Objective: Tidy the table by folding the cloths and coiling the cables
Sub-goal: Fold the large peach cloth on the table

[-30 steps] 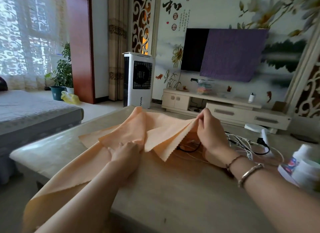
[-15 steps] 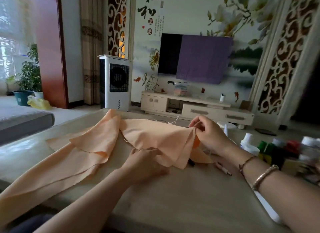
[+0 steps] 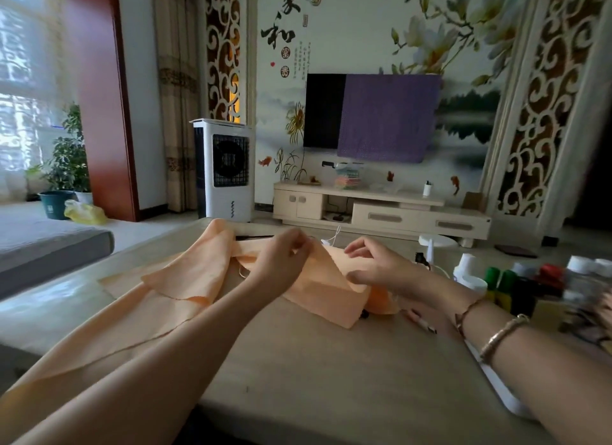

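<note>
Now, from the head camera, we see both our forearms reaching over a pale wood-grain table (image 3: 298,372) toward a peach cloth (image 3: 185,282). Our left hand (image 3: 281,259) is raised above the cloth with its fingertips curled together, pinching a fold of it near the far edge. Our right hand (image 3: 381,266) hovers just to the right of the left one, fingers loosely spread and bent over the cloth; we cannot tell whether it actually grips the fabric. The cloth lies rumpled under and left of the left hand, and a long tail of it runs back along our left forearm to the near table edge.

Beyond the right hand a thin white cable (image 3: 334,234) rises from behind the cloth. Nearer us from that hand a pen (image 3: 422,322) lies on the table, beside our wrist with its two bracelets (image 3: 503,332). Further right stand blurred bottles (image 3: 510,285) with white, green and red caps.

Past the table, the room holds a white air cooler (image 3: 227,170) ahead of the left hand, a low cream TV cabinet (image 3: 381,209) ahead of the right, and above it a wall TV (image 3: 323,110) half covered by a purple cover (image 3: 387,117). Far left are potted plants (image 3: 68,160) by a curtained window and a grey cushion (image 3: 49,242).
</note>
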